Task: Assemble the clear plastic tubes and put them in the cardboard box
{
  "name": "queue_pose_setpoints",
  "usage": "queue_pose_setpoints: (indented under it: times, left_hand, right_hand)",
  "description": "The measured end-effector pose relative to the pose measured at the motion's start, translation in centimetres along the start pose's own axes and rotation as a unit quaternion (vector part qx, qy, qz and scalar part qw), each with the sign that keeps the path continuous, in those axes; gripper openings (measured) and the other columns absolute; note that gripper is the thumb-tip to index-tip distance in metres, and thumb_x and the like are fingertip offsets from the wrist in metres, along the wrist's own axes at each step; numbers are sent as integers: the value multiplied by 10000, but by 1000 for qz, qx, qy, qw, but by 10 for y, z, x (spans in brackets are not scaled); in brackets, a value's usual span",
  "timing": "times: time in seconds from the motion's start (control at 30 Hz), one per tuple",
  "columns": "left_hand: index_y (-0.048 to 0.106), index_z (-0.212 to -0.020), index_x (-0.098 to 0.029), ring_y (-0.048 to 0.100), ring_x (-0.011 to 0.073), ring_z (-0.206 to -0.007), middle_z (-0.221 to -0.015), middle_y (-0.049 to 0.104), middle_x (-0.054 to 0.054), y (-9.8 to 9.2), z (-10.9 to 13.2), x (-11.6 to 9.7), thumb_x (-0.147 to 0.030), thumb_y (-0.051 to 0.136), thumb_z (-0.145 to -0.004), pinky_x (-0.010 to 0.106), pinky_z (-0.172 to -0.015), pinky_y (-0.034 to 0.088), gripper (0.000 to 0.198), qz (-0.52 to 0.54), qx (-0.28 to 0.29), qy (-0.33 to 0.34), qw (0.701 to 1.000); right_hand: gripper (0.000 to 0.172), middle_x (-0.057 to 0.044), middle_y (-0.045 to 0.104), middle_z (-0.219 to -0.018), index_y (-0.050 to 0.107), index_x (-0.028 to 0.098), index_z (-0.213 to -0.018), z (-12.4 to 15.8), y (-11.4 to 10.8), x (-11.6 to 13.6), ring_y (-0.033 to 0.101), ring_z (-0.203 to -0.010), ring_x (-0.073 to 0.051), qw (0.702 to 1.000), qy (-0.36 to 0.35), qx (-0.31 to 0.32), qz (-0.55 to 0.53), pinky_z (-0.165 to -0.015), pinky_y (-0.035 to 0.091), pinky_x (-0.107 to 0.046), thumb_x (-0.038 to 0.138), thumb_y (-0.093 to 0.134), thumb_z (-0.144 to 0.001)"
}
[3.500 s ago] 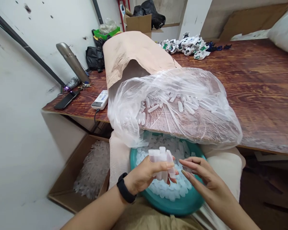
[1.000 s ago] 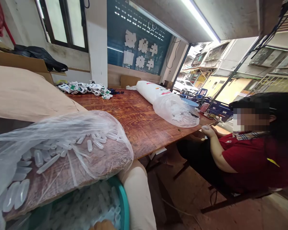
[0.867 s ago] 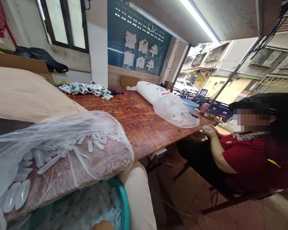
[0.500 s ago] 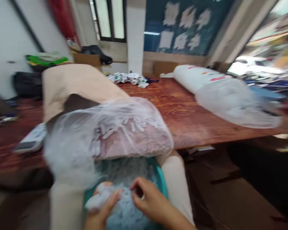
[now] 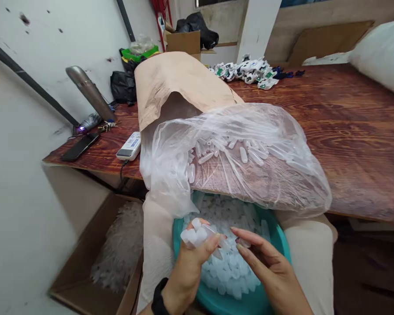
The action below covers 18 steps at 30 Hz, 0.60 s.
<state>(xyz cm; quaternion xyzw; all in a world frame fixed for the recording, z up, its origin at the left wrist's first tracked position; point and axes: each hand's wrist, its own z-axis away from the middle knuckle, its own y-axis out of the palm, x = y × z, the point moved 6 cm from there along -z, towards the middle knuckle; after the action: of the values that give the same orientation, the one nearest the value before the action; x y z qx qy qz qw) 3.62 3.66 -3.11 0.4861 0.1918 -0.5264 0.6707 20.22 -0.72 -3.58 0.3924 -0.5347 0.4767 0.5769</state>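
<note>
My left hand [image 5: 190, 264], with a black band at the wrist, is closed around a bunch of small translucent white plastic tubes [image 5: 197, 235]. Facing it, my right hand [image 5: 271, 262] has its thumb and forefinger curved around a small translucent plastic tube [image 5: 243, 243], partly hidden by the fingers. Both hands are above a teal basin [image 5: 284, 245] between the legs, filled with many similar pieces [image 5: 236, 271]. Behind the basin, a clear plastic bag [image 5: 292, 175] lies over the table edge with more tubes [image 5: 244, 154] inside, its far part within a brown paper sack [image 5: 190, 74].
A cardboard box [image 5: 75, 273] of translucent pieces stands on the floor at left. On the wooden table [image 5: 354, 127] are a phone [image 5: 80, 146], a white device [image 5: 129, 146] with a cable, keys [image 5: 107, 126], and a pile of white-and-black items [image 5: 249, 70].
The view has swung left and down, bringing the floor box and phone into sight. My right thumb and forefinger have moved slightly away from the bunch in my left hand.
</note>
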Motion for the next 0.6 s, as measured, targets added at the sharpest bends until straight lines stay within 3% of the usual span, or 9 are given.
queue_pose_setpoints:
  times: [0.13, 0.33, 0.6]
  left_hand:
    - [533, -1035, -207, 688, 164, -774, -858, 746, 21, 4, -1, 1, -364, 848, -711, 267, -727, 508, 478, 46, -24, -9, 999]
    - [534, -1009, -217, 686, 155, -791, -848, 731, 0, 8, -2, -2, -350, 864, -697, 262, -744, 509, 474, 45, -29, 8, 999]
    - [506, -1014, -226, 685, 166, -836, -889, 733, 11, 7, -3, -5, -347, 803, -782, 293, -809, 508, 396, -1, -3, 44, 999]
  right_hand:
    - [158, -39, 680, -1091, 768, 308, -995, 2, 3, 10, 701, -933, -175, 997, -43, -51, -46, -760, 592, -208, 359, 746, -847]
    - [248, -18, 652, -1102, 720, 375, -1143, 5, 11, 4, 680, -927, -134, 996, -43, -47, -59, -762, 574, -161, 350, 702, -897]
    - [84, -19, 663, -944, 729, 298, -945, 4, 13, 28, 696, -794, -141, 992, -115, -58, 5, -674, 589, -164, 318, 735, -863]
